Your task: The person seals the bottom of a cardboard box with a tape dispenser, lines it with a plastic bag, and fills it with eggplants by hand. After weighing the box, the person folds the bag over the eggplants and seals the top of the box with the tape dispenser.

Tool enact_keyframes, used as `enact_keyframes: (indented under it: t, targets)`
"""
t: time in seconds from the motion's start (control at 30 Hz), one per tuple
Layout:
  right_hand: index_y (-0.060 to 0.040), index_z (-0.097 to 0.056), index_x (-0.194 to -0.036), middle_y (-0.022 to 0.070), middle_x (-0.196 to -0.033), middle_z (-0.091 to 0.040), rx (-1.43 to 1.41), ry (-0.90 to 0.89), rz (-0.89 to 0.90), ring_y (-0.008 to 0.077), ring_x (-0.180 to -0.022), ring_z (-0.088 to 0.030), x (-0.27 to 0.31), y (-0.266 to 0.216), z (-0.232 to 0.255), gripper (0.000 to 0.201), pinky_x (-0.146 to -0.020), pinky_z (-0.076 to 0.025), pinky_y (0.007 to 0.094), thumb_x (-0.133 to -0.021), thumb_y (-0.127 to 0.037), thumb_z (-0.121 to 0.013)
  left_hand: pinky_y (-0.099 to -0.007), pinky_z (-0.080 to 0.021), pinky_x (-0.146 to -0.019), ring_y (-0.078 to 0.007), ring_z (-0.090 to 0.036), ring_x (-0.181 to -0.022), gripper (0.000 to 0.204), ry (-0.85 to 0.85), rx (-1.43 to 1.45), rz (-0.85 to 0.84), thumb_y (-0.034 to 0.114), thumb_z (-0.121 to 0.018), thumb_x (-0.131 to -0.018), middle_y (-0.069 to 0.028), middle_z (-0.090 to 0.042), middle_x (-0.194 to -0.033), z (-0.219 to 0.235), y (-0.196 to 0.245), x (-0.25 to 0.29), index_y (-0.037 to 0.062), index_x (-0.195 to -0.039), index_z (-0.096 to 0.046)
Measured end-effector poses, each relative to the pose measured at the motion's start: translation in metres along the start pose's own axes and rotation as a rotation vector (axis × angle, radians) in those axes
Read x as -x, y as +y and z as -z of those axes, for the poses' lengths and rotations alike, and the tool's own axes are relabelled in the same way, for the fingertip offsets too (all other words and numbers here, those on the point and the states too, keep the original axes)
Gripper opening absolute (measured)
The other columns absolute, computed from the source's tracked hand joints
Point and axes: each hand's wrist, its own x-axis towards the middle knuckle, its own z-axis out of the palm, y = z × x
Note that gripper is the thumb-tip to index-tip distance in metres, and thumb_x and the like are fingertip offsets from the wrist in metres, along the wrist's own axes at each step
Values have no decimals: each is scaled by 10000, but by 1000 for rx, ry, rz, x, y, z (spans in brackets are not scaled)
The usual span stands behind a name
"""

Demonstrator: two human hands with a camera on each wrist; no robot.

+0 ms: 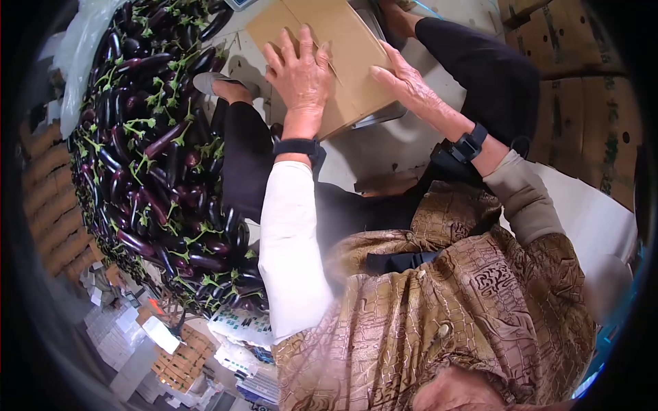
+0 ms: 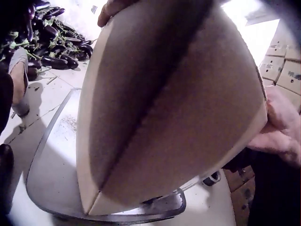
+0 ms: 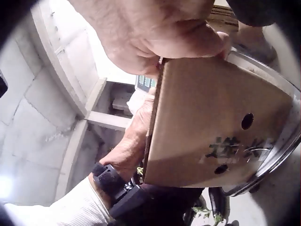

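The left hand lies with spread fingers on the upper face of a closed cardboard box. At the box's right edge, the right hand grips it, thumb on the face and fingers along the side. In the left wrist view, a seamed face of the box fills the middle, with the right hand at its far edge. Dark print and holes mark the side of the box in the right wrist view. Below it shows a metal-rimmed tray; contact between them is unclear.
A large heap of eggplants covers the left side, beside a foot in a grey shoe. Printed cartons are stacked at the right. A roll of tape lies by the tray. Clear plastic sheeting borders the heap.
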Motion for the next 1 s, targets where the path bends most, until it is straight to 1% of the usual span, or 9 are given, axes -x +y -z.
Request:
enact_keyframes:
  t: [0.17, 0.27, 0.33, 0.43, 0.6, 0.67, 0.87, 0.9, 1.0]
  targets:
    - [-25, -345, -1466, 201, -1405, -471, 195, -113, 55, 307, -1269, -499, 25, -17, 32, 750, -1042, -411, 384, -871, -373, -641, -519, -320, -1064, -370, -408, -1330, 532, 41, -27, -32, 442, -535, -931, -50, -487, -1441, 5, 21, 23, 164, -1384, -506]
    - [-61, -541, -1339, 165, -1189, -624, 111, -250, 23, 233, -1113, -591, 34, -48, 55, 528, -919, -477, 340, -879, -291, -656, -502, -318, -1076, -370, -400, -1339, 545, 38, 32, -31, 422, -534, -935, -61, -472, -1458, -3, 26, 29, 124, -1390, -498]
    - [-41, -561, -1309, 143, -1183, -634, 220, -346, 2, 192, -1085, -596, 34, -66, 76, 472, -909, -476, 323, -902, -264, -643, -488, -309, -1089, -365, -382, -1355, 562, 36, 44, -6, 411, -534, -937, -69, -465, -1466, -2, 30, 33, 87, -1394, -487]
    - [-12, -554, -1305, 114, -1196, -628, 164, -399, 173, 146, -1047, -586, 33, -81, 101, 402, -904, -469, 293, -940, -176, -594, -497, -293, -1102, -360, -358, -1380, 560, 29, 111, 21, 441, -493, -958, -92, -459, -1469, -4, 29, 34, 100, -1403, -482]
    - [-14, -535, -1329, 102, -1207, -631, 440, -338, 206, 163, -1057, -617, 33, -117, 145, 421, -900, -467, 277, -969, -232, -509, -499, -276, -1113, -359, -330, -1395, 571, -23, 150, 28, 420, -504, -950, -75, -429, -1493, -13, 22, 29, 95, -1417, -461]
    - [-30, -583, -1273, 68, -1158, -631, 463, -295, 127, 141, -1039, -591, 35, -125, 155, 515, -883, -480, 288, -916, -402, -562, -503, -275, -1114, -354, -316, -1405, 578, -52, 159, 28, 430, -503, -951, -70, -414, -1505, -14, 18, 27, 104, -1426, -451]
    - [-18, -580, -1276, 44, -1071, -630, 624, -321, 137, 122, -954, -582, 37, -164, 149, 564, -825, -480, 290, -902, -439, -549, -504, -262, -1155, -343, -246, -1444, 716, -514, 215, -21, 467, -604, -890, -47, -309, -1568, 28, -1, 5, 123, -1476, -376]
    - [-13, -580, -1273, 42, -1041, -626, 652, -327, 134, 123, -934, -579, 30, -169, 147, 564, -811, -479, 286, -905, -439, -545, -504, -262, -1155, -343, -246, -1444, 716, -503, 209, -16, 467, -604, -890, -47, -309, -1568, 30, -6, 0, 123, -1476, -376]
    - [-7, -591, -1256, 50, -1040, -621, 683, -380, 189, 134, -939, -584, 4, -173, 143, 548, -804, -483, 285, -915, -433, -545, -471, -246, -1175, -401, -271, -1426, 843, -684, 107, -219, 500, -646, -828, -154, -289, -1563, 35, -16, -21, 61, -1481, -344]
